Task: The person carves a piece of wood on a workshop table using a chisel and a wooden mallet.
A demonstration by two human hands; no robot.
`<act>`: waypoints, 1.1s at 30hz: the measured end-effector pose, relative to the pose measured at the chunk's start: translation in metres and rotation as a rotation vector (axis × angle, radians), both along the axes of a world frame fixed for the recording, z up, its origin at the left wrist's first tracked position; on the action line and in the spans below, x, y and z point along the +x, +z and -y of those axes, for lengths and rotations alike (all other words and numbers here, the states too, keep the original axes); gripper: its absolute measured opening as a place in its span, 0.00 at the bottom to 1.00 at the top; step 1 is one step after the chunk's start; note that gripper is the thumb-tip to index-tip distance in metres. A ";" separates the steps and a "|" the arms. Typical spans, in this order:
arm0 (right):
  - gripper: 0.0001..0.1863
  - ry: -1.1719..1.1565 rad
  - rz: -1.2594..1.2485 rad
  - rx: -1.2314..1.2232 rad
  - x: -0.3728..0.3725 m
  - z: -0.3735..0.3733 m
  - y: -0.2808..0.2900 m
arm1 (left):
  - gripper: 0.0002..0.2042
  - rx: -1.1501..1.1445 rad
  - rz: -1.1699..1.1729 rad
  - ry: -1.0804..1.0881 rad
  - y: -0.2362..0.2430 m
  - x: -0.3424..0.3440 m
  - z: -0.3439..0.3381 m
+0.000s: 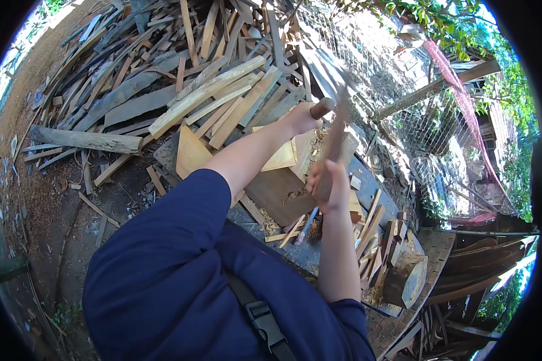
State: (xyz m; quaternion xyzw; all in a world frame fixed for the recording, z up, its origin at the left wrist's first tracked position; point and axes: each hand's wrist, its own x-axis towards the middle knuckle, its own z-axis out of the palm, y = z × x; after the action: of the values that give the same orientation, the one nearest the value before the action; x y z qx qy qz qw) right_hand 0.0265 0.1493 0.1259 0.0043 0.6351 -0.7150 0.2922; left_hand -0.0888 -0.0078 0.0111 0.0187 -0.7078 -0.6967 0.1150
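Observation:
My left hand (pixel 298 120) is closed around a short round brown wooden rod (pixel 323 107), whose blunt end sticks out past the fist. My right hand (pixel 336 186) grips a long, flat brown bar (pixel 336 135) that tapers away from me. Its far end is blurred, and I cannot tell whether it is a blade or wood. Rod and bar appear close together; whether they touch is unclear. Below my hands lie a pale wood block (pixel 283 157) and a flat brown board (pixel 271 195) with wood shavings. Near my right forearm is a thin light-blue stick (pixel 308 226).
A big heap of scrap planks (pixel 138 90) fills the far left. Loose offcuts (pixel 373 225) and a thick wood block (pixel 411 283) lie at right on a blue-grey work surface (pixel 376 186). Wire mesh fencing (pixel 430 129) and a red net (pixel 464 99) stand beyond.

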 end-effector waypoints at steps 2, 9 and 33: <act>0.19 0.055 0.202 -0.051 -0.009 -0.005 0.007 | 0.12 -0.089 -0.003 0.026 -0.001 0.002 0.003; 0.20 0.043 -0.447 -0.221 0.019 0.006 0.018 | 0.12 -0.247 -0.033 -0.051 0.000 -0.006 -0.004; 0.23 0.004 0.171 -0.211 0.015 0.004 0.009 | 0.11 -0.029 -0.114 0.063 -0.013 0.004 0.003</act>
State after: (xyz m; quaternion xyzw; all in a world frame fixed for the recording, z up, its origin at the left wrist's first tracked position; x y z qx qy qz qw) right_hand 0.0419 0.1452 0.1352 0.0333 0.5291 -0.7742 0.3458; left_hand -0.0852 -0.0103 -0.0020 -0.0004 -0.7092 -0.6824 0.1772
